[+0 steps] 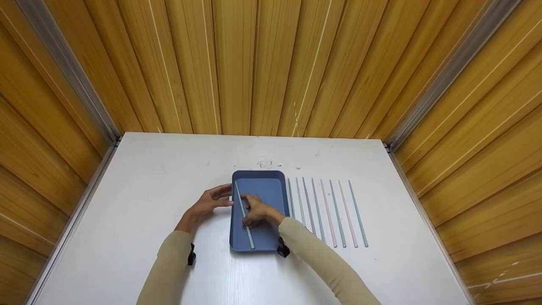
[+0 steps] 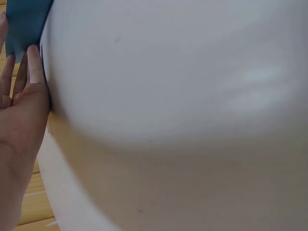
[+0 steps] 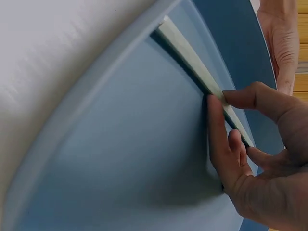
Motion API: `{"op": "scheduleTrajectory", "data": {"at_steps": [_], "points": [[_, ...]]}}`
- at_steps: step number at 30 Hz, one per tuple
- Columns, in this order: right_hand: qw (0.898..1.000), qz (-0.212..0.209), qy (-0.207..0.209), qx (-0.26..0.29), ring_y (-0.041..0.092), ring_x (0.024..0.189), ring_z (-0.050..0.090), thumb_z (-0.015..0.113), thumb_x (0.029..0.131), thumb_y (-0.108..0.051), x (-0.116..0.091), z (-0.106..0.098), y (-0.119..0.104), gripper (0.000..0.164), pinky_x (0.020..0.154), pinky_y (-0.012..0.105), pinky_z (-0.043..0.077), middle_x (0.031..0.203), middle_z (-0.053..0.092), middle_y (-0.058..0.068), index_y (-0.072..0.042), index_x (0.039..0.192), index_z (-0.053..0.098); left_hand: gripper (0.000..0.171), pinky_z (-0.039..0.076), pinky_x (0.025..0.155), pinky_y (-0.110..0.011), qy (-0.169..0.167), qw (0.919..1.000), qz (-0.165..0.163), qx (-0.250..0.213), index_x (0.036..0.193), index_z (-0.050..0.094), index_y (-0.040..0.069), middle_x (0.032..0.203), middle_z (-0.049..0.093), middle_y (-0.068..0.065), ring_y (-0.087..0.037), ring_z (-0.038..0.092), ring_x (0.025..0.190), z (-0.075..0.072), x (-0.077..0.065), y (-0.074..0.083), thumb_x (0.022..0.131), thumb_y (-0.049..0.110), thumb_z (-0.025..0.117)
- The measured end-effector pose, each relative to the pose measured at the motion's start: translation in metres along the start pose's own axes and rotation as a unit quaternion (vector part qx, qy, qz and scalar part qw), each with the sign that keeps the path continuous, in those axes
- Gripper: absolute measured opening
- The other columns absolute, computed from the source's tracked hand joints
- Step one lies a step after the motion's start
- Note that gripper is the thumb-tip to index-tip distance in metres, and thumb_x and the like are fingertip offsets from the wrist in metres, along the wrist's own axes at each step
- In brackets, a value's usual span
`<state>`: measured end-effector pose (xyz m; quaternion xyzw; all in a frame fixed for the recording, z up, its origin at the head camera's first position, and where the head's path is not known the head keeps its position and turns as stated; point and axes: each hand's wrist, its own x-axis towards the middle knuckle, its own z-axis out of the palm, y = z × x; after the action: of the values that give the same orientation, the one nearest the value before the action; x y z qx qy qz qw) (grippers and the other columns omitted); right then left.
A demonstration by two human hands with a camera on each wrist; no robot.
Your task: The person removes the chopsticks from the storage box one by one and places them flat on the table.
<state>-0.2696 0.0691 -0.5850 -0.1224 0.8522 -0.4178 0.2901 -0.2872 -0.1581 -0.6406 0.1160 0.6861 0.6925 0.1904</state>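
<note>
A pale green chopstick (image 1: 251, 239) lies lengthwise near the left side inside a blue rectangular tray (image 1: 271, 190). My right hand (image 1: 258, 211) reaches into the tray and pinches this chopstick between thumb and fingers; the right wrist view shows the pale chopstick (image 3: 187, 53) resting low, its thick end close to the tray wall. Outside the tray, my left hand (image 1: 206, 204) touches the left wall with fingers extended. In the left wrist view, the fingers of my left hand (image 2: 24, 110) rest against a corner of the blue tray (image 2: 29, 24).
Several chopsticks in blue, green and pink lie side by side on the white table right of the tray, with a blue chopstick (image 1: 358, 214) outermost. My right forearm passes over the near ends of some. Wood-patterned walls (image 1: 237, 67) surround the table (image 1: 169, 156).
</note>
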Motion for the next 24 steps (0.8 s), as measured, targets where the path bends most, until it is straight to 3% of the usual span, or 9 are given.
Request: {"op": "scheduleTrajectory", "data": {"at_steps": [5, 10, 15, 24], "points": [[0.998, 0.017, -0.034, 0.057, 0.02, 0.076, 0.059, 0.077, 0.073, 0.011, 0.001, -0.008, 0.002, 0.09, 0.062, 0.029, 0.063, 0.107, 0.045, 0.008, -0.003, 0.153, 0.036, 0.074, 0.048, 0.116, -0.037, -0.004, 1.0, -0.003, -0.003, 0.156, 0.04, 0.003, 0.156, 0.047, -0.022, -0.039, 0.043, 0.147, 0.001, 0.0, 0.0, 0.091, 0.006, 0.075], [0.988, 0.044, -0.078, 0.128, 0.017, 0.074, 0.061, 0.071, 0.081, 0.011, 0.003, -0.021, 0.0, 0.087, 0.071, 0.034, 0.065, 0.102, 0.051, 0.007, -0.004, 0.157, 0.031, 0.073, 0.051, 0.113, -0.037, 0.0, 1.0, -0.002, 0.007, 0.155, 0.04, 0.002, 0.155, 0.048, -0.023, -0.041, 0.044, 0.146, 0.001, 0.0, 0.004, 0.092, 0.006, 0.075], [0.979, 0.072, -0.118, 0.147, 0.018, 0.076, 0.063, 0.069, 0.084, 0.013, 0.0, -0.029, 0.0, 0.085, 0.079, 0.038, 0.066, 0.1, 0.057, 0.007, -0.005, 0.157, 0.028, 0.072, 0.049, 0.114, -0.039, 0.001, 0.9999, -0.01, 0.008, 0.155, 0.042, 0.004, 0.155, 0.049, -0.021, -0.039, 0.045, 0.146, 0.001, 0.0, 0.008, 0.092, 0.007, 0.075], [0.975, 0.061, -0.132, 0.17, 0.017, 0.071, 0.067, 0.065, 0.085, 0.02, -0.012, -0.038, 0.002, 0.092, 0.068, 0.03, 0.065, 0.091, 0.061, 0.007, -0.011, 0.161, 0.023, 0.071, 0.051, 0.112, -0.034, -0.013, 0.9999, 0.002, 0.001, 0.156, 0.038, 0.0, 0.157, 0.044, -0.025, -0.042, 0.041, 0.147, -0.001, -0.002, 0.004, 0.094, 0.005, 0.072]]}}
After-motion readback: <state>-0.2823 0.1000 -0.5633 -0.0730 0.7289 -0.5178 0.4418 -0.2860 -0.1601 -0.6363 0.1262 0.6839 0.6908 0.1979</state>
